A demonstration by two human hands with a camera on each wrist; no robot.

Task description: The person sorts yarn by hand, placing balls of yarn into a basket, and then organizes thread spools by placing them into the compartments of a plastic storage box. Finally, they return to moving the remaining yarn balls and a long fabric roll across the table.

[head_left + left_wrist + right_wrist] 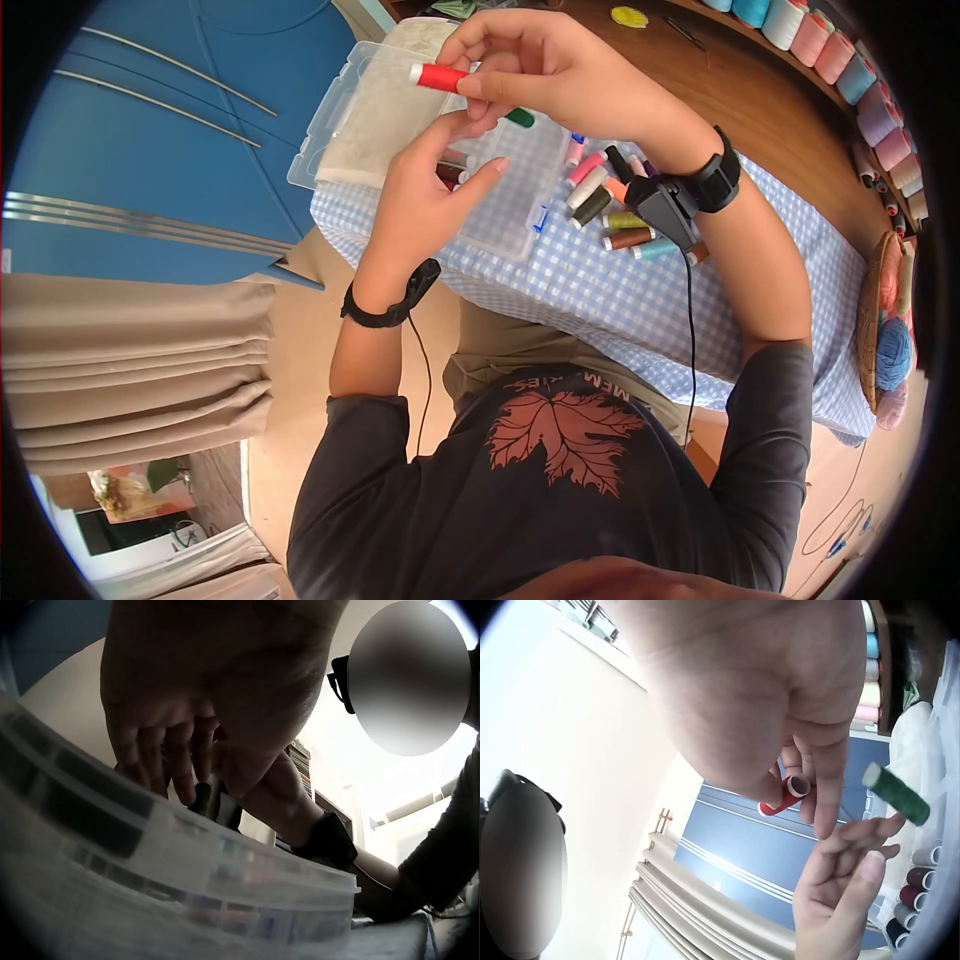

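My right hand pinches a red thread spool between thumb and fingers, above the far end of a clear plastic box. The spool's hollow end shows in the right wrist view. Just below, my left hand hovers over the box with fingers loosely bent and thumb apart. A green thread spool appears close by the left fingertips, partly hidden by the hands in the head view. Inside the box, a maroon spool lies in a row with several others.
Several loose spools, among them a brown one, lie on the checked cloth to the right. The box's lid extends left, under a cream cloth. A yarn basket and a shelf of thread cones stand further right.
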